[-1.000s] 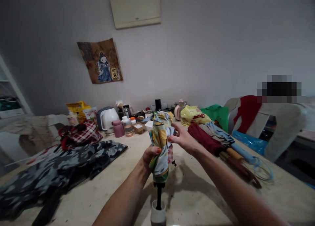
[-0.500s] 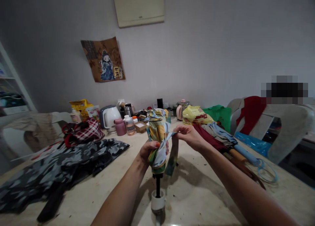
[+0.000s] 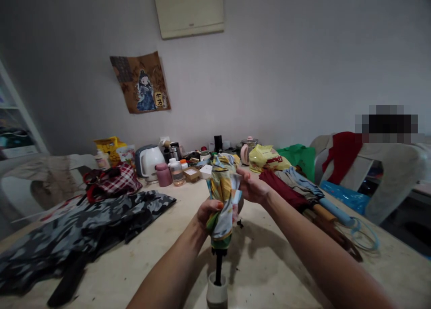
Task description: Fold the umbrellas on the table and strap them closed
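A folded umbrella [image 3: 222,219] stands upright before me, its yellow, white and green patterned canopy gathered in loose folds. Below the canopy, a black shaft leads down to a pale handle [image 3: 217,293] at the bottom edge of the view. My left hand [image 3: 210,212] is wrapped around the canopy's lower half, thumb in front and fingers behind. At the canopy's upper right side is my right hand [image 3: 254,187], its fingers stretched towards the fabric and partly behind it. A short strip of cloth [image 3: 237,197] sticks out between the hands; its far end is hidden.
Left lies a grey camouflage umbrella [image 3: 134,214] with a black handle, beside a plaid bundle [image 3: 121,182]. Right are a maroon umbrella [image 3: 283,190] and a blue-handled umbrella [image 3: 336,212]. A kettle [image 3: 151,161], bottles and a yellow bag [image 3: 267,158] line the back. Someone's blurred head shows far right.
My right hand drew a cloth strap out to the right of the umbrella, then came back against the canopy with its fingers straighter. The left hand keeps its hold.
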Available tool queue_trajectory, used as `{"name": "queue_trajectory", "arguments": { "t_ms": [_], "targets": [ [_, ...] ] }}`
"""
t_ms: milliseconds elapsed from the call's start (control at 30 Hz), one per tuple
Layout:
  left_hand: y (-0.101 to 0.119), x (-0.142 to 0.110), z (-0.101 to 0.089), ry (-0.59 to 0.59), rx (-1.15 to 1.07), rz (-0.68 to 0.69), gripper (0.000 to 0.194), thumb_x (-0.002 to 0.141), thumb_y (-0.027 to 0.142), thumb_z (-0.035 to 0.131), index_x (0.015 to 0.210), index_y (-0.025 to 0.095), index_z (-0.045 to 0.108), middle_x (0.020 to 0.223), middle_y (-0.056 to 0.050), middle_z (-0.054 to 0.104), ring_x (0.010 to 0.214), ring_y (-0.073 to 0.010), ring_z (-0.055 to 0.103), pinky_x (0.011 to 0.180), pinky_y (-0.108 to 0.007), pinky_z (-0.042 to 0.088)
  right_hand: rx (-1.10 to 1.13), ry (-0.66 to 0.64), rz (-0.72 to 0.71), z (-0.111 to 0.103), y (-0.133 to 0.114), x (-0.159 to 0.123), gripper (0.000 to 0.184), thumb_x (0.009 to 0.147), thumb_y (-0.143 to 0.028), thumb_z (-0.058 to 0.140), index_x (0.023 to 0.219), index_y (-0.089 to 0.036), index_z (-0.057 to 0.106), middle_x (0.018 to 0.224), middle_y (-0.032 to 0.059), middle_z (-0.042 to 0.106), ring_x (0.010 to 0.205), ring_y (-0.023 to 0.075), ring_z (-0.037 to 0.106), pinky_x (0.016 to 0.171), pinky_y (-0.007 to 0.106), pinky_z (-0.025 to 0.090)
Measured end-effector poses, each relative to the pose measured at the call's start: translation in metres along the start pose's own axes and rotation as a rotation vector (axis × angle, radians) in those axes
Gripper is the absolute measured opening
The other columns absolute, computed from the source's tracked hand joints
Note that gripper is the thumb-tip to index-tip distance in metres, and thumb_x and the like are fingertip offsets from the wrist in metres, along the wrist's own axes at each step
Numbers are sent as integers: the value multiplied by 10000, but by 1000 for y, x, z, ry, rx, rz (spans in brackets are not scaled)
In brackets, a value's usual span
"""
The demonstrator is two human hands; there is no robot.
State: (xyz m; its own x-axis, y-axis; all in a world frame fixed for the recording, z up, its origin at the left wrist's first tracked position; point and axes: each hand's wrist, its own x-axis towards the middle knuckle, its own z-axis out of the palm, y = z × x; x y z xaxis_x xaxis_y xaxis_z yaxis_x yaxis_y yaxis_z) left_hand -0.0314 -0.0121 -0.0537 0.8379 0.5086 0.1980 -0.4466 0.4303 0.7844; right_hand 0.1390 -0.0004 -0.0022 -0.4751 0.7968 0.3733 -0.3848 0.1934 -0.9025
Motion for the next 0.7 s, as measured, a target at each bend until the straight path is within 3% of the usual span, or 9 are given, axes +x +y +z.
{"name": "queue_trajectory", "arguments": {
  "t_ms": [133, 233, 367, 533, 700],
  "targets": [
    [-4, 2, 5, 23, 18, 13, 438, 482, 299, 799, 833, 81, 654, 678, -38, 579, 557, -110, 531, 559, -235, 444, -6, 126, -146, 25, -6, 11, 633, 538, -461, 840, 1075, -221, 605, 971, 56, 690, 836, 224, 644, 779, 359, 515],
    [6, -2, 13, 66, 186, 103, 556, 493, 386, 840, 916, 69, 667, 805, -106, 645, 638, -173, 610, 595, -281, 490, -111, 226, -266, 37, -24, 18, 661, 569, -310, 798, 1178, -228, 557, 995, 38, 678, 845, 196, 636, 805, 338, 512],
    [26, -9, 27, 157, 375, 241, 728, 382, 429, 911, 986, 107, 661, 790, -95, 657, 659, -211, 623, 595, -311, 489, -262, 184, -328, 53, -49, 29, 758, 545, -275, 797, 1237, -202, 495, 984, 35, 662, 877, 197, 627, 849, 357, 502],
    [31, -9, 36, 382, 590, 310, 494, 429, 296, 885, 841, 134, 665, 773, -79, 654, 704, -204, 616, 620, -305, 476, -448, 111, -359, 59, -51, 33, 797, 566, -247, 800, 1268, -183, 429, 1019, 47, 646, 935, 200, 625, 920, 371, 481],
    [17, 2, 22, 409, 673, 282, 395, 455, 225, 821, 799, 128, 654, 758, -67, 646, 679, -179, 578, 634, -300, 470, -461, 180, -348, 45, -32, 23, 696, 598, -221, 764, 1216, -194, 443, 974, 26, 626, 869, 173, 618, 848, 338, 505]
  ]
}}
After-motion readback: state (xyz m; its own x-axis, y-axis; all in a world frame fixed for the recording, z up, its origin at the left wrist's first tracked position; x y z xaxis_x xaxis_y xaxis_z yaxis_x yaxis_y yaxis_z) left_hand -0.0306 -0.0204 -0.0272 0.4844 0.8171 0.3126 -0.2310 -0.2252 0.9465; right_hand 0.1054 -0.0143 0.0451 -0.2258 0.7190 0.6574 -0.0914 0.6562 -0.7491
